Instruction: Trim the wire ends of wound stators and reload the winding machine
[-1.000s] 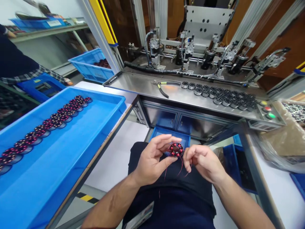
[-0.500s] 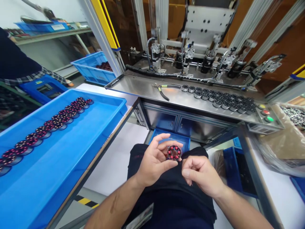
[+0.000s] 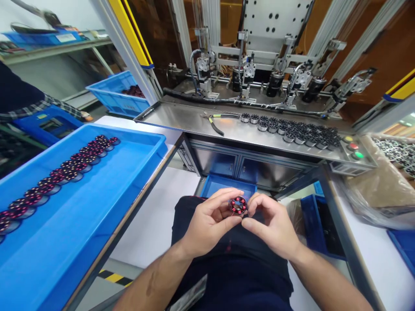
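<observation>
Above my lap, a motor stator (image 3: 238,205), a small dark ring with red wire windings, faces up towards me. My left hand (image 3: 210,222) grips it from the left between thumb and fingers. On the other side my right hand (image 3: 272,222) has its fingers curled against the stator's right edge, the thumb just below; the exact contact is partly hidden. A thin red wire end shows at the stator's lower left. Many similar wound stators (image 3: 71,166) lie in rows in the blue tray (image 3: 129,172) on my left.
Ahead is a machine with a steel ledge (image 3: 181,116), holding pliers (image 3: 215,121) and rows of dark unwound cores (image 3: 292,129). A button box (image 3: 352,155) sits at its right end, beside a bagged carton of metal rings (image 3: 395,151). Another person (image 3: 22,95) sits at the far left.
My right hand has moved left and up to the stator, its fingers now at the right edge. My left hand still holds the stator, which has tilted slightly. The view has shifted a little.
</observation>
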### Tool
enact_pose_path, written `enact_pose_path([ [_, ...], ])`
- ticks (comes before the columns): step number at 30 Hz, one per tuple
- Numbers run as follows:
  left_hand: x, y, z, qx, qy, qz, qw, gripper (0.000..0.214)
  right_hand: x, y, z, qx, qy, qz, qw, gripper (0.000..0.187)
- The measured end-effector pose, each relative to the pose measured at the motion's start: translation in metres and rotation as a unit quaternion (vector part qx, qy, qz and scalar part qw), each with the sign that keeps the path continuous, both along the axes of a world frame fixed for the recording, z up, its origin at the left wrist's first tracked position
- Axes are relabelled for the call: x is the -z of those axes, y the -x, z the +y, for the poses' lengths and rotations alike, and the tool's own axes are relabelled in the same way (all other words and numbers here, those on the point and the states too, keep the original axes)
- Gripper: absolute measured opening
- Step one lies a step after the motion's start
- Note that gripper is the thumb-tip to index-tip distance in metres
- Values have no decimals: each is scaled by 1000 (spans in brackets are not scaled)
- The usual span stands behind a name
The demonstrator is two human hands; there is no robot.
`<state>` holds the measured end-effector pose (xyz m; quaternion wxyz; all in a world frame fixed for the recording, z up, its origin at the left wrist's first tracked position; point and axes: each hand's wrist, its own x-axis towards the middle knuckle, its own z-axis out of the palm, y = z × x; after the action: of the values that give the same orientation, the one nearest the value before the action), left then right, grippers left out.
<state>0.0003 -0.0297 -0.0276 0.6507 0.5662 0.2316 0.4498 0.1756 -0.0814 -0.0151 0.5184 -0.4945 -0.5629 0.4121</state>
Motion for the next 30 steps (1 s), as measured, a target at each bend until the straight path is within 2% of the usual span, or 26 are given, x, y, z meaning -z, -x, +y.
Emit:
enact_pose_path([
  [4,1,-3,-1,-33,-16,5,999,50,2,9,1,-19,16,30,999,20],
  [8,2,-4,0,-53,27,-16,998,47,9,12,-1,11,-5,71,997,19],
  [12,5,-4,2,-41,80,-28,996,42,15,17,-4,55,-3,89,994,20],
  [16,8,-6,4,-24,96,-11,995,39,19,22,-6,64,5,95,993,20],
  [18,8,-6,3,-52,59,3,997,40,22,22,-6,63,6,96,993,20],
  [20,7,-6,0,-98,-16,25,995,37,25,21,-5,60,-2,97,993,19],
  [22,6,-4,-4,-140,-117,59,981,38,26,20,-4,50,-24,99,994,12],
  [25,6,0,-8,-166,-236,106,952,52,23,20,-1,24,-63,102,993,21],
  [27,7,1,-9,-165,-261,117,944,57,21,23,0,14,-66,110,992,17],
  [30,7,1,-10,-161,-239,101,952,54,24,30,0,45,-37,155,986,19],
])
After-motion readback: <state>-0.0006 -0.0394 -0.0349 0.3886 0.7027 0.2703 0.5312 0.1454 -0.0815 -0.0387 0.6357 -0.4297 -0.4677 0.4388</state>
